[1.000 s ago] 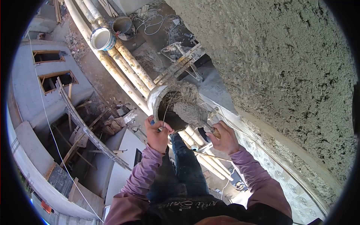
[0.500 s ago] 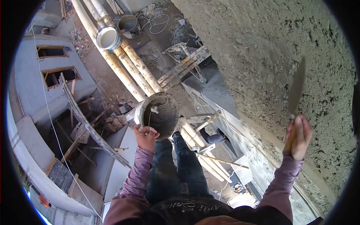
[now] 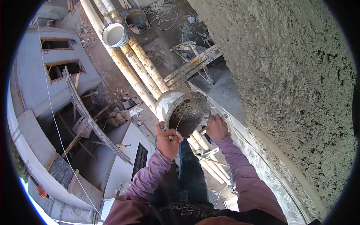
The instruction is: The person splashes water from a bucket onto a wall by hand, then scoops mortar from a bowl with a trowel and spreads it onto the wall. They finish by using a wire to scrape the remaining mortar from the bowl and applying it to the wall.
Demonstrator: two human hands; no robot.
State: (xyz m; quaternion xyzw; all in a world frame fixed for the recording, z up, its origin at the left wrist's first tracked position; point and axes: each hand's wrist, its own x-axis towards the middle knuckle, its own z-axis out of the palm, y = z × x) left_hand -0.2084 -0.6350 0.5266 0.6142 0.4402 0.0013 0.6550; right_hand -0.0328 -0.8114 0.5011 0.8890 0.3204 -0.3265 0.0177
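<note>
A bucket (image 3: 163, 108) of grey mortar (image 3: 187, 110) is tilted in front of my legs, its open mouth facing me. My left hand (image 3: 167, 144) is closed on the thin wire handle at the bucket's near left rim. At the right rim, my right hand (image 3: 217, 129) is closed around the trowel's handle, with the blade low over the mortar and hard to make out. The rough, mortar-coated wall (image 3: 285, 82) rises on the right, apart from both hands.
Long pale poles (image 3: 140, 62) run below, with a white bucket (image 3: 113, 35) on them and a dark bucket (image 3: 135, 18) beside. A splattered trestle with planks (image 3: 195, 65) stands near the wall. At left are a building with window openings (image 3: 65, 70) and a white cable.
My right hand has brought the trowel from the wall down and left to the bucket. The bucket and my left hand have shifted right in view, and the whole view has shifted slightly.
</note>
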